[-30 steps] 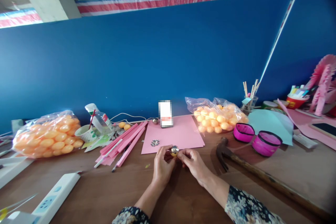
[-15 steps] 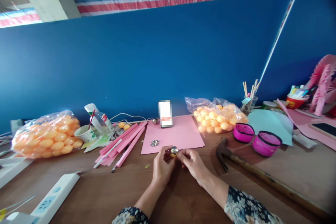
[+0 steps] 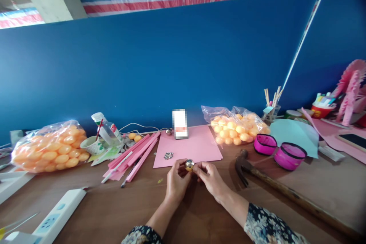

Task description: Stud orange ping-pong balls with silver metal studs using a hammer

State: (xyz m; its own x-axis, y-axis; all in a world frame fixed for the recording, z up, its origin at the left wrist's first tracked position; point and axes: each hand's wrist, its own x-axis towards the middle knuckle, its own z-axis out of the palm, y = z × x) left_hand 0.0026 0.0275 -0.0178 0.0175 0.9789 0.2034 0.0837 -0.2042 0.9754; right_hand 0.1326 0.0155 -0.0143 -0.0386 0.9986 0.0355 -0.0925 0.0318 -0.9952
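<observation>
My left hand [image 3: 177, 183] grips a shiny metal ball [image 3: 189, 165] between thumb and fingers, low over the brown table. At the ball's right side, the fingertips of my right hand [image 3: 209, 178] are pinched together, against it or very close. Whatever lies between those fingertips is hidden. Just beyond my hands, a small cluster of shiny silver pieces [image 3: 168, 155] lies on a sheet of pink paper [image 3: 194, 148]. Another shiny ball [image 3: 168, 131] rests near the paper's back edge, beside an upright white object [image 3: 180, 124] that is blurred out.
A claw hammer [image 3: 274, 179] lies to my right, near two magenta bands [image 3: 290, 156]. Bags of orange balls stand left [image 3: 51, 146] and right [image 3: 236, 127]. Pink paper strips [image 3: 143, 156], a plastic bottle [image 3: 110, 131] and a power strip [image 3: 54, 215] are on the left.
</observation>
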